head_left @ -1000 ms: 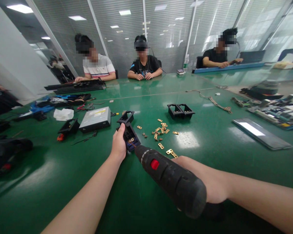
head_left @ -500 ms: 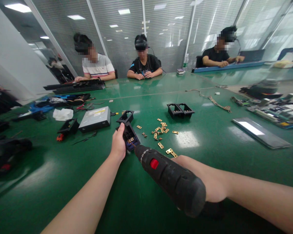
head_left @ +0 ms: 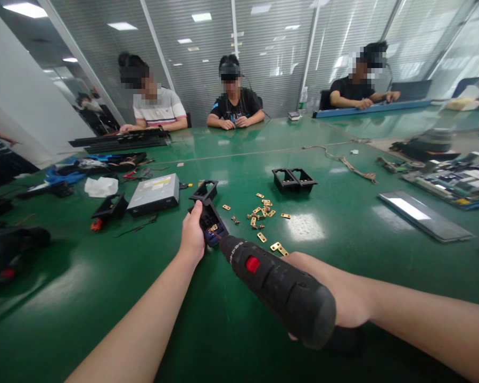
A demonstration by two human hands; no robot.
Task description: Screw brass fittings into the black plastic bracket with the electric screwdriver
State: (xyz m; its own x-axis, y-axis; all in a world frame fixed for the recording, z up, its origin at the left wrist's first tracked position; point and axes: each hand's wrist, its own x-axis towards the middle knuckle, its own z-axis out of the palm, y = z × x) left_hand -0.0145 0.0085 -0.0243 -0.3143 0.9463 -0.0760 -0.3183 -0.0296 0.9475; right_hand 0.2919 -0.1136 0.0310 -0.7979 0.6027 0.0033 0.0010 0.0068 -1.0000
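- Black housing (head_left: 209, 215) tilts over a green desk (head_left: 207, 308), clasped along its left side by the left hand (head_left: 192, 234), thumb over the edge. A slack grip could let it twist under a tool's turning force.
- Black frame (head_left: 204, 194) sits just beyond; whether the two touch cannot be told.
- Brass pieces (head_left: 213, 227) lie inside the housing's lower end, the thin bit (head_left: 219, 236) aimed at them from the right. Contact is too small to make out. An off-line angle might make the tip skid, scarring plastic or catching the left hand.
- Loose screws (head_left: 235, 219) and brass plates (head_left: 261, 237) scatter to the housing's right, easily swept away by a careless forearm.
- Power drill (head_left: 279, 290) slants toward the housing; its bulk may hide misalignment at the tip.
- Double black frame (head_left: 296, 187) stands farther back, well apart from both hands.
- Right hand (head_left: 345, 292) closes around the drill's handle, trigger finger out of sight. Too hard a squeeze or push could crack the plastic.
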